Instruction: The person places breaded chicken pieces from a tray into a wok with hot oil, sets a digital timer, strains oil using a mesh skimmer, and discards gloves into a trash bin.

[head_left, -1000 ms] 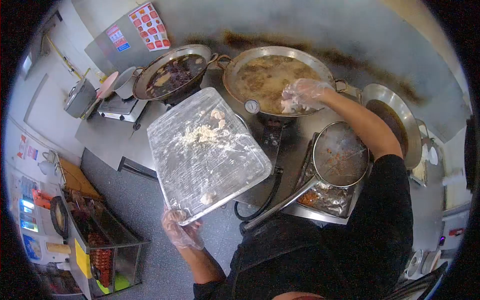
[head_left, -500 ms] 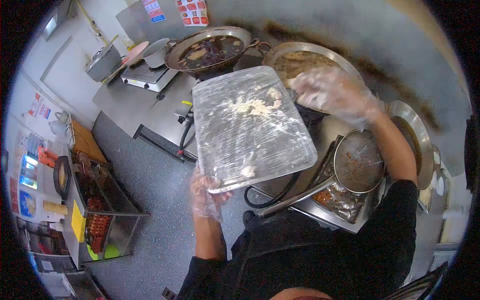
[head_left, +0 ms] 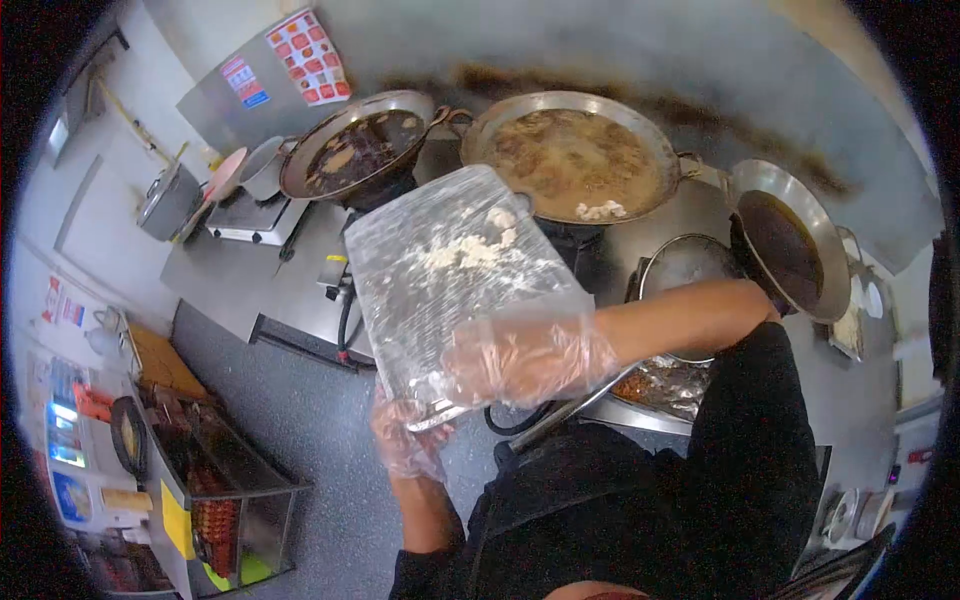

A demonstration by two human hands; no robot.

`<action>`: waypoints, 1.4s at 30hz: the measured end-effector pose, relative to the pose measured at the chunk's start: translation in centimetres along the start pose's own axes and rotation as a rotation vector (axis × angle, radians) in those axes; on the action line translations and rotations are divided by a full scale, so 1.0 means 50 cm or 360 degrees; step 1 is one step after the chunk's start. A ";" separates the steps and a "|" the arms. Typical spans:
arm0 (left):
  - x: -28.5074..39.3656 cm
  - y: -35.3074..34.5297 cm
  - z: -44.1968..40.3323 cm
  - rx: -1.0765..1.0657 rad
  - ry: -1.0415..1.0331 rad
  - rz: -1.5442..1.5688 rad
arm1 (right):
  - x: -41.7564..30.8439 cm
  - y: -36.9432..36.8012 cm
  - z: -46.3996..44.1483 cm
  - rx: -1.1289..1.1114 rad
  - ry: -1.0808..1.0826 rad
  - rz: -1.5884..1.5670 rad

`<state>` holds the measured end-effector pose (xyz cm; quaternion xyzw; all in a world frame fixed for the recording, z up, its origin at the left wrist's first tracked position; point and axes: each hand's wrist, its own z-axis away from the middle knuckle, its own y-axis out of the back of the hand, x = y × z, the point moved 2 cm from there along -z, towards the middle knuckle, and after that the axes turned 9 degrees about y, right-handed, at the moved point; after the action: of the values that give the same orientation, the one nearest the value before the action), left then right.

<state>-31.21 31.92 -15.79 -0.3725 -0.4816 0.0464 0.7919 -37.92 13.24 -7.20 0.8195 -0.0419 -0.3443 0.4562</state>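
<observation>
One metal tray (head_left: 400,310) hangs in front of the person, short of the woks, dusted with one broad patch of white flour (head_left: 460,255); a pale lump (head_left: 430,385) lies at its near end. Its long axis seems to run outward from the body, the far end pointing up and left toward the left wok. Two hands attend it, both in clear gloves: the left hand (head_left: 408,445) grips the near left corner, while the right hand (head_left: 515,360) reaches across the near end, fingertips beside the lump — whether they have closed on it, I cannot tell. Beyond the tray stand three woks: the left wok (head_left: 385,102) with dark oil, the middle wok (head_left: 640,125) with paler oil and one white clump (head_left: 600,210) at its near edge, and the right wok (head_left: 790,180), also dark. One strainer (head_left: 690,260) sits partly behind the right forearm, above foil (head_left: 660,385). Two posters are on the wall at the left. A second ago the right hand was over the middle wok; half a second ago it was between wok and tray — now the white clump shows uncovered.
</observation>
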 end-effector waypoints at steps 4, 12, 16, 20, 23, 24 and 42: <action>-0.005 -0.005 0.004 -0.0032 -0.0015 0.0002 | 0.015 -0.002 0.024 0.0091 0.0089 -0.0043; -0.036 0.013 0.035 0.0127 -0.0375 0.0064 | 0.036 0.226 0.151 0.0149 -0.1185 0.0857; -0.011 0.057 0.071 0.0383 -0.0515 -0.0245 | 0.209 0.253 0.316 0.0298 -0.1454 0.1272; 0.015 0.101 0.068 0.0197 -0.0591 -0.0410 | 0.286 0.260 0.352 0.0184 -0.1565 0.1168; 0.054 0.139 0.065 0.0077 -0.0584 -0.0406 | 0.223 0.270 0.349 0.0742 -0.1226 0.1401; 0.070 0.156 0.064 0.0056 -0.0590 -0.0441 | 0.163 0.259 0.324 0.0768 -0.1273 0.1426; 0.316 0.124 0.284 -0.2106 -0.0351 -0.1370 | -0.875 -0.597 -0.283 0.3017 -0.2328 0.0480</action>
<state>-32.35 50.94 -4.55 -0.5400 -0.5864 -0.5225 0.3026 -69.96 57.50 -2.46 0.4267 -0.6219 -0.5028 -0.4224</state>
